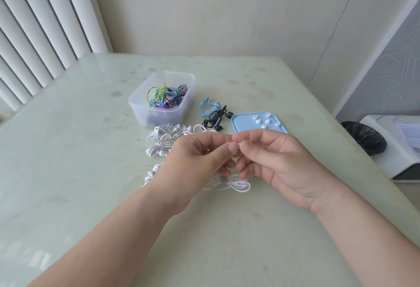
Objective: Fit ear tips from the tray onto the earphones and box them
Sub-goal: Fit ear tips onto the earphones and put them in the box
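Note:
My left hand (195, 161) and my right hand (277, 161) meet fingertip to fingertip above the table, both pinching a small white piece that the fingers mostly hide. A bundled white earphone cable (234, 184) hangs below them. Behind my right hand, the light blue tray (241, 124) holds several white ear tips (261, 120). The clear plastic box (162, 98) at the back left contains several coloured earphones. More bundled white earphones (161, 141) lie left of my hands, along with a blue pair (210, 108) and a black pair (216, 119) by the tray.
The pale green glass-topped table (91, 150) ends at a wall behind and drops off on the right. A black-lined bin (363, 136) and a white appliance (395, 148) stand on the floor to the right. Vertical blinds (41, 32) hang at the left.

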The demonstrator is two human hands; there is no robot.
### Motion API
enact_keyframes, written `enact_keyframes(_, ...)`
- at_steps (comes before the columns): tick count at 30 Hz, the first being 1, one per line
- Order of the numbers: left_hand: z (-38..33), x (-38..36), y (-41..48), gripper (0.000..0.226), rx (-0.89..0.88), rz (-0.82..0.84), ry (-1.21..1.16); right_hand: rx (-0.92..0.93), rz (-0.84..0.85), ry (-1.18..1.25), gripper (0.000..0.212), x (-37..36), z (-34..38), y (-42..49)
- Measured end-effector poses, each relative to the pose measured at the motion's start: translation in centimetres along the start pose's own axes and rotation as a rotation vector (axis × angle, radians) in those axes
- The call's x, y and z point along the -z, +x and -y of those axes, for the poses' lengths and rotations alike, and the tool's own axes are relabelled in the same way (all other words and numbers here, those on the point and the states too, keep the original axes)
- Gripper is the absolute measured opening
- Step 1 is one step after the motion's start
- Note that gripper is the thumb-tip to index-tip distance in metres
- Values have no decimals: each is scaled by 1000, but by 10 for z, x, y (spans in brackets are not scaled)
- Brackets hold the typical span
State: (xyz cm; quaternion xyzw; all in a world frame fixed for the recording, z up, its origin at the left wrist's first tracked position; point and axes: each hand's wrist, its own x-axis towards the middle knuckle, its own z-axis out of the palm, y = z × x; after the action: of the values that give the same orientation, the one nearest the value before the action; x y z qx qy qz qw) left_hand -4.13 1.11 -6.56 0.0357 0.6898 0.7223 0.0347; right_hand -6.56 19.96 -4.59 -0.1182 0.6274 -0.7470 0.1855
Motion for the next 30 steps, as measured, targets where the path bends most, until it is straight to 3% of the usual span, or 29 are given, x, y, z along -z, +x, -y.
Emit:
enact_keyframes(5,0,2,3,22,41,-141,-112,27,-94,23,20,2,-1,2)
enact_keyframes(10,-3,4,2,8,24,-162,-137,1,-127,52,25,1,3,2)
enact_keyframes(15,-1,1,3,8,-59,-165,-47,47,-159,-121,21,1,-1,3)
enact_keyframes(19,1,-6,-1,7,-57,-89,-65,121,-183,-290,4,-4,-8,2)
enact_keyframes(22,3,-7,0,6,-44,-119,-84,136,-222,-333,5,-5,-7,2)
enact_keyframes(26,7,-6,2,7,20,-140,-121,184,-441,-351,6,8,-3,6)
enact_keyframes(30,10,-5,5,4,34,-172,-125,206,-592,-441,31,26,-3,12)
